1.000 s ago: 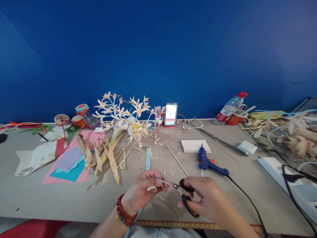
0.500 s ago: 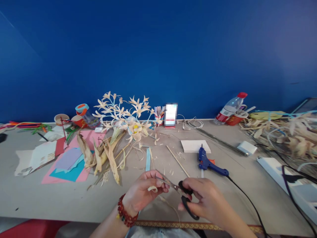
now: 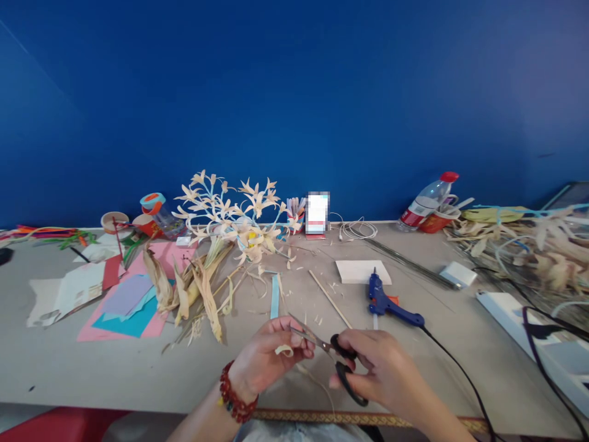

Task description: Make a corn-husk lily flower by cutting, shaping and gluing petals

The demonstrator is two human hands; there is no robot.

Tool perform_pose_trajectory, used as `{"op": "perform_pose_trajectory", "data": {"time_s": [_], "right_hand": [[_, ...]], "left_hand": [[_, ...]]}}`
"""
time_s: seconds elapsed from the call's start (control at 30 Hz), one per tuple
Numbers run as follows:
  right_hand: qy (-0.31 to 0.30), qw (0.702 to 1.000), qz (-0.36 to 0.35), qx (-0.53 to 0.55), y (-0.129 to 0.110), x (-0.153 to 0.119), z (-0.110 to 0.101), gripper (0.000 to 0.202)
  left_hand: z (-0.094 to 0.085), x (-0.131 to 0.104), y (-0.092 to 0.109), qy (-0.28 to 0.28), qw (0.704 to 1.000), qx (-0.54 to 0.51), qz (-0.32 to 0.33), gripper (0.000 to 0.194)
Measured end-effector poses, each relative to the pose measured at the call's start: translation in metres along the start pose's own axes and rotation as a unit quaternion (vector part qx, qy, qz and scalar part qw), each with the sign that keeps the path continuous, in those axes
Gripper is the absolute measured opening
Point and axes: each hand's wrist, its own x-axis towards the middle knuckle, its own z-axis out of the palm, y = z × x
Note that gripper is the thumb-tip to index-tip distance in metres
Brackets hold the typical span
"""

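Note:
Near the table's front edge, my left hand (image 3: 273, 351) pinches a small curled strip of corn husk (image 3: 284, 350), pale and thin. A red bead bracelet (image 3: 235, 393) circles that wrist. My right hand (image 3: 384, 368) has its fingers through the black handles of a pair of scissors (image 3: 327, 345). Their blades point left and reach the fingertips of my left hand, slightly apart. Exactly where the blades meet the husk is hard to make out. Behind the hands lie a light blue strip (image 3: 275, 296) and a thin pale stick (image 3: 329, 298).
Husk flowers (image 3: 251, 212) stand at the back. Dried corn husks (image 3: 202, 288) and coloured paper (image 3: 124, 307) lie left. A blue glue gun (image 3: 389, 302) rests on the right, its cord running forward. Farther right are a power strip (image 3: 529, 337) and a tilted bottle (image 3: 426, 202).
The scissors and my right hand have shifted very slightly left, and the blades look a little wider apart. My left hand stays in place with the husk strip.

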Motion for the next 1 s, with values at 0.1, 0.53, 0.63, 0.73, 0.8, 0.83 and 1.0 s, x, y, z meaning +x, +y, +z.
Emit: {"op": "perform_pose_trajectory", "data": {"time_s": [0.1, 0.53, 0.63, 0.73, 0.8, 0.83, 1.0], "right_hand": [[0.010, 1.000, -0.008, -0.008, 0.0003, -0.0010, -0.0003, 0.032], [0.090, 0.991, -0.098, -0.034, 0.0058, -0.0004, 0.0016, 0.052], [0.112, 0.985, -0.117, -0.053, 0.0051, -0.0002, 0.0016, 0.048], [0.121, 0.983, -0.121, -0.070, 0.0043, -0.0009, 0.0017, 0.042], [0.129, 0.981, -0.121, -0.078, 0.0041, -0.0018, 0.0023, 0.039], [0.134, 0.980, -0.122, -0.082, 0.0042, -0.0023, 0.0028, 0.038], [0.152, 0.976, -0.123, -0.098, 0.0047, -0.0057, 0.0066, 0.031]], "left_hand": [[-0.0018, 0.0000, -0.0022, -0.004, 1.000, -0.016, 0.002, 0.012], [0.0016, -0.0003, -0.0037, -0.003, 1.000, -0.026, -0.003, 0.004], [0.0013, 0.0002, -0.0041, -0.004, 1.000, -0.025, -0.005, 0.006], [0.0020, 0.0012, -0.0047, -0.008, 1.000, -0.025, -0.006, 0.005], [0.0030, 0.0019, -0.0050, -0.013, 1.000, -0.024, -0.009, 0.004], [0.0036, 0.0022, -0.0051, -0.016, 1.000, -0.025, -0.011, 0.004], [0.0049, 0.0032, -0.0062, -0.028, 0.999, -0.028, -0.024, 0.006]]}}
